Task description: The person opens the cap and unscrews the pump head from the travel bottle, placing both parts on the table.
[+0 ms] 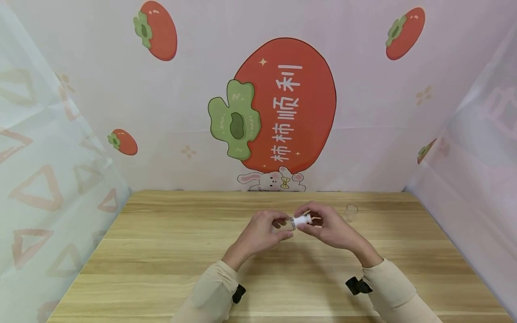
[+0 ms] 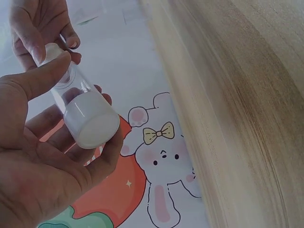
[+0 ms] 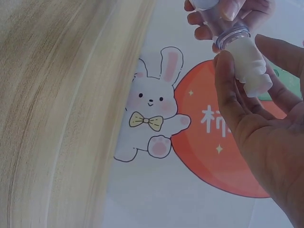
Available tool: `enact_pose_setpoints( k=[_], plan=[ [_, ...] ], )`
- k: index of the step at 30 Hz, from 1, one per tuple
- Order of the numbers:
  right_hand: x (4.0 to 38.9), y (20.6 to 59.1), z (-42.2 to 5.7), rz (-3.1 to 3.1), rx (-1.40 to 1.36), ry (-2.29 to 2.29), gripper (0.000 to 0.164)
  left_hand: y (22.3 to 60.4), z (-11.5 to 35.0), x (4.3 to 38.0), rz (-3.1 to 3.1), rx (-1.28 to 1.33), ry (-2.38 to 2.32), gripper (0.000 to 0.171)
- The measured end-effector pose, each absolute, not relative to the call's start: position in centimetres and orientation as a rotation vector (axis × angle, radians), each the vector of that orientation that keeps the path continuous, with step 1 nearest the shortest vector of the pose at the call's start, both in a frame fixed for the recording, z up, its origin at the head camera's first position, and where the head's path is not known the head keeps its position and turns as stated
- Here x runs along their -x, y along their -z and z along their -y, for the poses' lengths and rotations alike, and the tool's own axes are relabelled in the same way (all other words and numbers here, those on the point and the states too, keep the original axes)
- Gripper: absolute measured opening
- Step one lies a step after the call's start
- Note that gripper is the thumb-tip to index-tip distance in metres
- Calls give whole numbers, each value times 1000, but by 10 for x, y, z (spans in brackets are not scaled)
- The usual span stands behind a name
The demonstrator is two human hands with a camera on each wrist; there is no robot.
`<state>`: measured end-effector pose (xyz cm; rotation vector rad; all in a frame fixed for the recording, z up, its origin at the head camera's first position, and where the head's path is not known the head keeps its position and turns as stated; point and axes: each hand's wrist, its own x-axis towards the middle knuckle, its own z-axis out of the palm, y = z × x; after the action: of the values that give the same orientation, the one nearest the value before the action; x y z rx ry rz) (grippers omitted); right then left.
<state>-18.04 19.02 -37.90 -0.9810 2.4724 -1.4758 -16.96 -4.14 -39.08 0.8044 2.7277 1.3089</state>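
Note:
Both hands hold a small clear bottle with a white top above the table, lying nearly sideways in the head view. My left hand grips the clear body, its thumb along one side and fingers round the other. The bottle's whitish base faces the left wrist camera. At the other end, my right hand pinches the white pump-like top between thumb and fingers. A clear collar shows where the top meets the body.
On the wooden table, right of the right hand, lies a clear round-rimmed piece, like a transparent cap. Behind the table's far edge rises a printed cloth backdrop, with cloth sides at left and right.

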Motion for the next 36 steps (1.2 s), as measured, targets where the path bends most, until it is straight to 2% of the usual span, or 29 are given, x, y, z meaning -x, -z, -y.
enact_pose_setpoints(
  k=[5, 23, 36],
  plan=[
    [181, 381, -191, -2455, 1016, 1500, 16, 392, 44, 171, -2673, -788, -1326, 33],
    [180, 376, -194, -2475, 1038, 1471, 26, 396, 51, 174, -2640, -736, -1288, 35],
    [183, 379, -201, -2579, 909, 1473, 33, 397, 57, 173, -2644, -631, -1339, 36]
  ],
)
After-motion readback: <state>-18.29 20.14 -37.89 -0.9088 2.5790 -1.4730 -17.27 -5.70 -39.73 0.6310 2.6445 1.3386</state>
